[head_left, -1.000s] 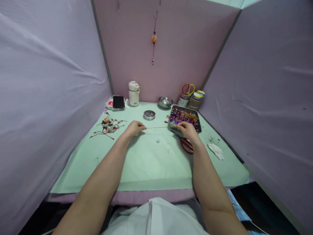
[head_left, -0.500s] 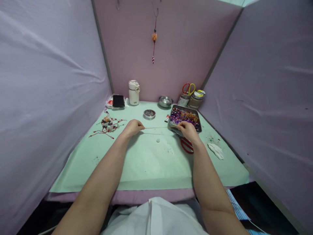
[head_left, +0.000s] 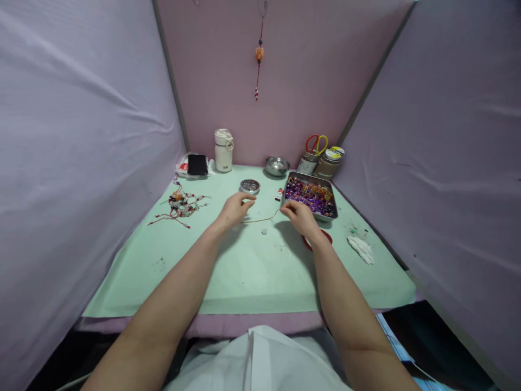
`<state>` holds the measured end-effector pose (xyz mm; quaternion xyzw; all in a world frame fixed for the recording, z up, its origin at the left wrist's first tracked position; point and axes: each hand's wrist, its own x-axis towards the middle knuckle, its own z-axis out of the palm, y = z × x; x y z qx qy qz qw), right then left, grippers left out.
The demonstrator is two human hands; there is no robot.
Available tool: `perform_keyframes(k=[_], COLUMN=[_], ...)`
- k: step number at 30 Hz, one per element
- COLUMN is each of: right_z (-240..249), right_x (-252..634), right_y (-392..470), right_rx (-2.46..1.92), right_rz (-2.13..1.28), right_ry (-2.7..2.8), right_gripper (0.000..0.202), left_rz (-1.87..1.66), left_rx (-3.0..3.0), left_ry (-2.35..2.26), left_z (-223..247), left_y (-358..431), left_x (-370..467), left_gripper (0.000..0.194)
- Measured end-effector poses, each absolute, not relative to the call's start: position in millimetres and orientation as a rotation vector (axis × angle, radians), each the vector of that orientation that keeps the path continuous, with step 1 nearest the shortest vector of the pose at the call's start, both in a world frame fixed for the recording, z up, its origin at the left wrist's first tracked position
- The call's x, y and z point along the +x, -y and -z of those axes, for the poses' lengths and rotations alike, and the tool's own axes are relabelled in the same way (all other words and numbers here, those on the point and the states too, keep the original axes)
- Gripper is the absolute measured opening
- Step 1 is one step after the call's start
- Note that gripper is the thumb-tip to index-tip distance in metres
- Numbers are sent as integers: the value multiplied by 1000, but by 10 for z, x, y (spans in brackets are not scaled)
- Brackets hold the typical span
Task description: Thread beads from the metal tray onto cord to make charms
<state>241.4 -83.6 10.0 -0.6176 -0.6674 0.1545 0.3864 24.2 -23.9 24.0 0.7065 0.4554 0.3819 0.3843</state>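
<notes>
In the head view, the right hand (head_left: 298, 216) pinches a thin cord (head_left: 264, 219) between its fingers, presumably for control; its slack runs over the surface (head_left: 260, 277). The left hand's (head_left: 233, 210) fingers are spread (whether they touch the cord is hard to tell). The bead tray (head_left: 330, 218) sits near, likely for easy reach.

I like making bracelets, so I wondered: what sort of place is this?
It looks like a little beadwork craft corner. You can tell from the metal tray of colourful beads, the beaded string hanging up, and the thin cord pinched in the right hand.
</notes>
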Motion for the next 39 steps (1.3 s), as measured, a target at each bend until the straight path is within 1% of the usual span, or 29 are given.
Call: perform_keyframes(k=[2,3,9,14,17,26,39], right_z=[-108,-111,-86,-90,-82,-22,-52], right_x=[2339,2306,2220,2222,2225,2249,2239], right_y=[844,849,867,864,849,807,812], right_rx=[-1522,-1502,-1420,-1422,-1447,-1459,-1469], right_rz=[-399,-404,-438,-435,-436,-486,-521], right_ry=[1722,1729,1755,1784,1794,1796,1757], right_gripper=[20,20,20,19,18,16,16], left_rz=[-865,-830,-807,-903,-935,-989,-1030], left_rx=[1660,1597,1387,1543,1672,1850,1854], left_ry=[-1020,-966,-757,-876,-962,-1055,-1067], left_z=[-221,-203,-66,12,24,35,32], left_y=[356,408,530,502,499,481,487], left_x=[402,469,661,686,676,653,650], left_gripper=[34,37,29,16,13,18,20])
